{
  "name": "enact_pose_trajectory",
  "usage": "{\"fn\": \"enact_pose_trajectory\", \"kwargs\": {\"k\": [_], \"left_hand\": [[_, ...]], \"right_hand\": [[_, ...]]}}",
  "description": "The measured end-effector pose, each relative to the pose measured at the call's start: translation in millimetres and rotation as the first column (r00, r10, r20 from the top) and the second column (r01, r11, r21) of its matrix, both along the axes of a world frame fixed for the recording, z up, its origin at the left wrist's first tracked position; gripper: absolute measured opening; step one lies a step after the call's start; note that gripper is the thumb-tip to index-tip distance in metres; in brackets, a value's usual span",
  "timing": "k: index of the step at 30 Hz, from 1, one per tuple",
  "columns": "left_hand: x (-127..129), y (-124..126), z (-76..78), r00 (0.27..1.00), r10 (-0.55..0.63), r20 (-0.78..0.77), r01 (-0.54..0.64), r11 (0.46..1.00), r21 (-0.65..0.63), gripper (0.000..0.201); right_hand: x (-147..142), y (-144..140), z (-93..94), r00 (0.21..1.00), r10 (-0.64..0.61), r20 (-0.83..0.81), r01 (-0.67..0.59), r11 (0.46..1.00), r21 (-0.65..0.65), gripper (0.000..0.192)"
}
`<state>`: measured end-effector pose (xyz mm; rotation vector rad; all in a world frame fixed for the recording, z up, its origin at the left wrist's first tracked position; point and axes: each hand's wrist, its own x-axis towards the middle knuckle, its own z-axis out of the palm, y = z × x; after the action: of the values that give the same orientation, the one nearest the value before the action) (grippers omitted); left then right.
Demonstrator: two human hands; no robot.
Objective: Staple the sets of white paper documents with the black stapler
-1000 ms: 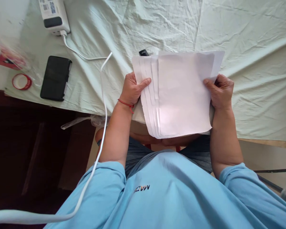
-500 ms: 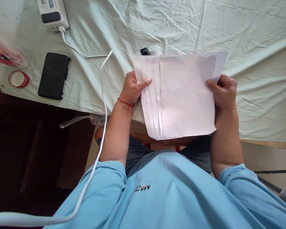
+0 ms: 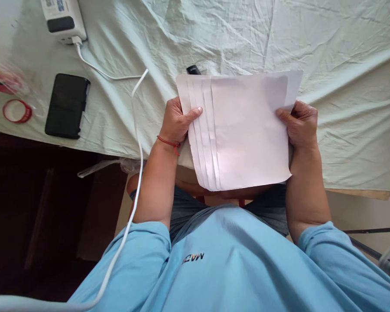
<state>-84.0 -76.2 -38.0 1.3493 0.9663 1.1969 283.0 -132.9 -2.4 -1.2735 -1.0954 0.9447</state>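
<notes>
Fanned paper sheets are held across the near edge of the cloth-covered table — pinched at the sides by left hand and right hand, thumbs on top. Should either pinch be slackened, unaligned sheets could be spilled — floorward, perhaps.

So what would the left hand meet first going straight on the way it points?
Beyond the paper sheets it grips, the left hand would probably meet the small black object past their far edge, though depth is unclear.
</notes>
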Motion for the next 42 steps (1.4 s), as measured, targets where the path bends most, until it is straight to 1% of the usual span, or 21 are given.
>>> {"fn": "enact_pose_trajectory", "kwargs": {"k": [4, 8, 13, 20, 24, 28, 32, 38, 42], "left_hand": [[-0.5, 1.5, -3.5, 1.0, 0.009, 0.019, -0.01, 0.999, 0.041, 0.059], [0.7, 1.1, -2.2, 1.0, 0.01, 0.017, -0.011, 0.998, 0.059, 0.058], [1.4, 0.5, 0.3, 1.0, -0.01, -0.016, 0.011, 0.999, 0.036, 0.053], [1.3, 0.5, 1.6, 1.0, -0.019, -0.013, 0.02, 1.0, 0.024, 0.054], [1.8, 0.0, 1.0, 1.0, -0.022, 0.008, 0.021, 0.999, 0.035, 0.048], [3.6, 0.7, -1.1, 0.999, 0.001, 0.037, -0.002, 0.999, 0.032, 0.044], [5.9, 1.0, -1.7, 0.998, 0.026, 0.054, -0.027, 0.999, 0.018, 0.047], [6.1, -2.4, 0.7, 0.999, 0.033, 0.03, -0.033, 0.999, -0.011, 0.046], [5.6, -2.5, -1.1, 0.997, 0.045, 0.064, -0.045, 0.999, -0.008, 0.047]], "right_hand": [[-0.8, 0.0, 0.0, 1.0, -0.004, 0.018, 0.004, 1.0, -0.009, 0.045], [-2.6, -0.5, 1.2, 1.0, -0.009, 0.004, 0.009, 1.0, -0.004, 0.043], [-3.0, -0.5, 1.9, 1.0, -0.005, -0.002, 0.005, 1.0, -0.002, 0.04], [-4.0, -0.4, 3.1, 1.0, -0.009, 0.013, 0.009, 1.0, -0.021, 0.042], [-2.3, 0.7, 0.8, 0.999, -0.014, 0.051, 0.015, 1.0, -0.017, 0.041], [-0.4, 0.5, -0.9, 0.998, -0.006, 0.059, 0.007, 1.0, -0.012, 0.039], [-2.1, -0.8, 1.9, 1.0, -0.01, 0.029, 0.01, 1.0, -0.015, 0.04], [-5.7, -0.4, 5.5, 1.0, -0.018, 0.019, 0.019, 0.999, -0.037, 0.046], [-6.8, -1.3, 6.4, 1.0, -0.02, 0.021, 0.021, 0.999, -0.049, 0.045]]}}
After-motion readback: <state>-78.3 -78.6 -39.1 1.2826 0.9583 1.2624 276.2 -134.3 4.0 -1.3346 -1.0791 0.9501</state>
